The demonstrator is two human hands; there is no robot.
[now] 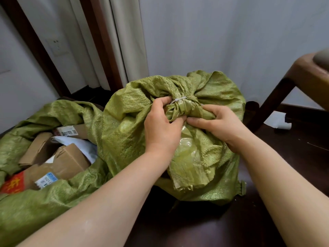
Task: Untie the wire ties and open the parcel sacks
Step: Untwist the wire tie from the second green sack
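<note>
Dark floor (267,202): both hands (161,127) (219,124) pinching tied sack (135,132) neck; white tie (178,100) horizontal.

A green woven sack (135,122) is bunched shut at its neck by a white wire tie (178,99). To its left, a second green sack (44,202) is spread open, with cardboard parcels (71,161) exposed inside.

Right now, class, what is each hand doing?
Left hand: closed on the tied sack's gathered neck, below the white tie.
Right hand: closed on the same neck.
</note>
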